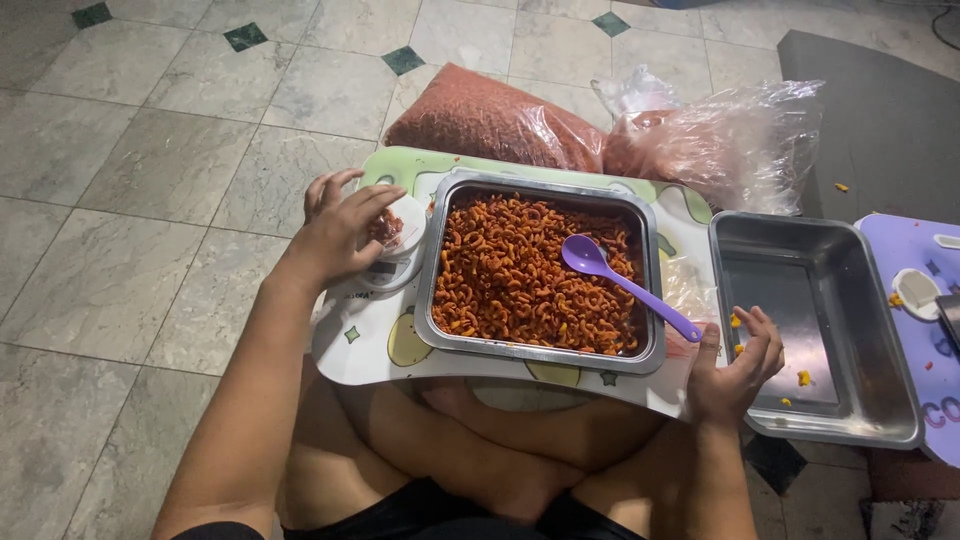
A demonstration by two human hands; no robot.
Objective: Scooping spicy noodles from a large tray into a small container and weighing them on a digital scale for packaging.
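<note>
While we sit cross-legged on the tiled floor with a lap tray (372, 340) across our knees, our left hand (340, 232) rests over a small round white container (400, 232) at the tray's left edge, just beside the steel pan of macaroni (540, 272). The fingers curl down onto a small pinch of reddish snack that sits on that container; they look closed around it, though we cannot tell how firmly. The container stands on what seems to be a small white scale, mostly hidden by the hand.

Our right hand (738, 368) is at the tray's right edge, half open, fingers loosely bent, holding nothing that we can make out. It lies between the macaroni pan and an almost empty steel tray (860, 330) on the floor, which carries only a few orange crumbs.

A purple spoon (625, 282) lies in the macaroni, its bowl near the pan's middle and its handle running down and to the right, ending just beside our right hand, so that hand is clearly the nearer one to it. Nothing stands between them.

Beyond the pan lie two clear plastic bags of reddish snack (520, 125), and a purple board (925, 330) shows at the far right.
</note>
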